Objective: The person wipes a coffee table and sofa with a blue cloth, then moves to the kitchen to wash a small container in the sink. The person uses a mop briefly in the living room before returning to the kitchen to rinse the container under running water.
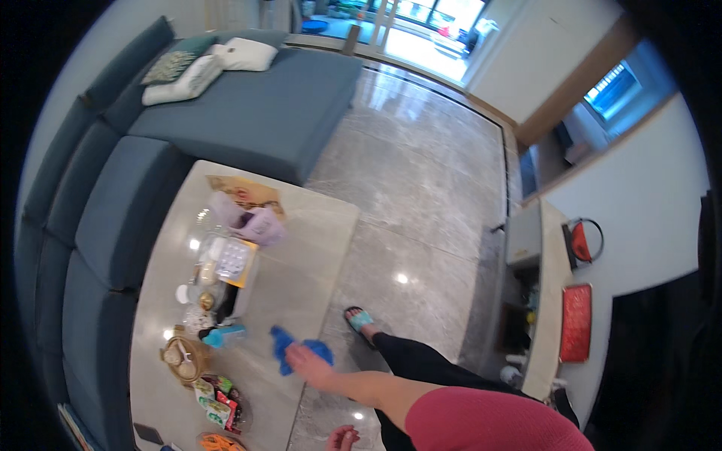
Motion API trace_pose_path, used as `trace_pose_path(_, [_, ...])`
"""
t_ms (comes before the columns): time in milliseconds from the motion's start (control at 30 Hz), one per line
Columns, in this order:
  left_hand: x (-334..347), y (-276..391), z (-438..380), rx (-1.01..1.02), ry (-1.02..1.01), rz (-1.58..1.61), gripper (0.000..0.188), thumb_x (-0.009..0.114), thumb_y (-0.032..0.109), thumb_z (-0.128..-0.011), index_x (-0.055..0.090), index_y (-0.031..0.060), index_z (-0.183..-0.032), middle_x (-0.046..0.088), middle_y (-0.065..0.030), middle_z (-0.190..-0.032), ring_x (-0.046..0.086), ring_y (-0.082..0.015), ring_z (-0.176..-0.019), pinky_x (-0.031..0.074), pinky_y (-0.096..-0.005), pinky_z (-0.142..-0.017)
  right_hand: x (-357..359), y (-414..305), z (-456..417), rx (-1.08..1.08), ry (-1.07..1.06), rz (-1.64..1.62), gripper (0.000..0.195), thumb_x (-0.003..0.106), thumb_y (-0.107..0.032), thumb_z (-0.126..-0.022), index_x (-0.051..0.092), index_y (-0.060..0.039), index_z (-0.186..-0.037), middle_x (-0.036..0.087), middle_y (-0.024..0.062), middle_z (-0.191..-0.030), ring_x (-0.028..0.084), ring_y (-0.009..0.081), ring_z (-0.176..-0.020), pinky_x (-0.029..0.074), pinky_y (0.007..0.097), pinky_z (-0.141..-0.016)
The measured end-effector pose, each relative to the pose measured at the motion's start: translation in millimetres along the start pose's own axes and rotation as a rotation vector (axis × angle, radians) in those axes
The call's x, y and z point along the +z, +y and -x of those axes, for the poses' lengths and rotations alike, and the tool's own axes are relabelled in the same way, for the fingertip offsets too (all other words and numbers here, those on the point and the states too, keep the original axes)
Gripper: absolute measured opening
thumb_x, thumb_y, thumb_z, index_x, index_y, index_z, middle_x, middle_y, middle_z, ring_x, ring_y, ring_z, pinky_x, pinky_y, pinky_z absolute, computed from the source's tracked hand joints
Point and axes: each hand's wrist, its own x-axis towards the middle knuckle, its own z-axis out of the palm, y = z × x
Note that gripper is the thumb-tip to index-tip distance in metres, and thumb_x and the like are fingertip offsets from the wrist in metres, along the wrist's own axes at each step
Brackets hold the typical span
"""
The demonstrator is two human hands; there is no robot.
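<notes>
A blue cloth (318, 350) lies at the right edge of a pale stone-look coffee table (293, 265), partly hanging near the rim. One of my hands, the right hand (307, 363), presses flat on the cloth, which bunches out on both sides of it. Low in the view, my left hand (342, 438) hangs beyond the table's edge with its fingers curled; whether anything is in it cannot be told. Left of the cloth stands a light-blue bottle (225, 336), lying or tilted beside a tissue-like white box. A round woven basket (189, 361) with a spoon sits farther left.
Snack packets (217, 403), a bowl of orange items (220, 442), a phone (148, 433), a lilac bag (259, 225) and a blister-like sheet (234, 259) are on the table. A blue-grey sofa (248, 107) wraps its far and left sides. A cabinet (550, 293) stands right.
</notes>
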Motion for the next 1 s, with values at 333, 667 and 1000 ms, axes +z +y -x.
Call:
trace_pose_path(333, [14,15,-1,0.065,-0.111,-0.100,0.018,0.052,0.015,-0.085,0.055,0.0015,-0.097,0.057,-0.0054,-0.086,0.052,-0.0137,-0.079,0.042,-0.0265,-0.074,68,-41,20,-0.495,0.193,-0.178,0.016,0.051,-0.017,-0.072,0.062,-0.0086,-0.080,0.051,0.0056,-0.115,0.040,0.0268,-0.116,0.035,0.0368,-0.095])
trace_pose_path(667, [57,44,-44,-0.068,-0.179,-0.239,0.017,0.052,0.016,-0.085,0.056,0.0020,-0.093,0.056,-0.0035,-0.082,0.051,-0.0121,-0.077,0.041,-0.0250,-0.072,24,126,-20,-0.310,0.344,-0.028,0.021,0.051,-0.016,-0.074,0.058,-0.0110,-0.093,0.052,0.0053,-0.112,0.040,0.0238,-0.115,0.038,0.0364,-0.093])
trace_pose_path(1000, [77,48,-81,-0.063,-0.157,-0.102,0.022,0.055,0.019,-0.084,0.057,0.0007,-0.095,0.058,-0.0030,-0.083,0.054,-0.0115,-0.078,0.043,-0.0253,-0.073,-179,339,-100,0.535,0.088,0.121,0.023,0.051,-0.014,-0.075,0.052,-0.0052,-0.097,0.050,0.0124,-0.102,0.050,0.0257,-0.096,0.046,0.0376,-0.077])
